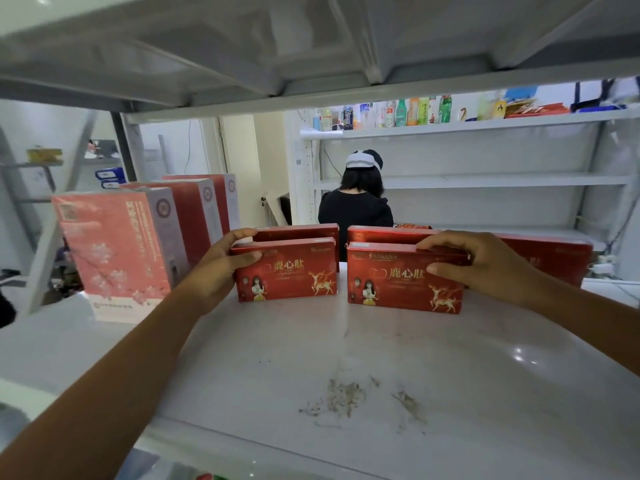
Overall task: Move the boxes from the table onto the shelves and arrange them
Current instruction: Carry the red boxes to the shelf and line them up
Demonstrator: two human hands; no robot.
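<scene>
Two red boxes with a gold deer stand upright on the white shelf (346,358). My left hand (221,268) grips the left red box (287,271) by its left end, fingers over the top and thumb on the front. My right hand (485,265) grips the right red box (398,282) at its right end in the same way. More red boxes stand behind: one (298,232) behind the left box, another (384,234) behind the right, and a third (554,254) past my right hand.
Tall pink and red boxes (121,251) stand in a row at the shelf's left. The upper shelf (311,46) hangs close overhead. Beyond, a person in black (356,206) faces white shelving (485,181) with bottles (398,112) on top. The shelf front has stains.
</scene>
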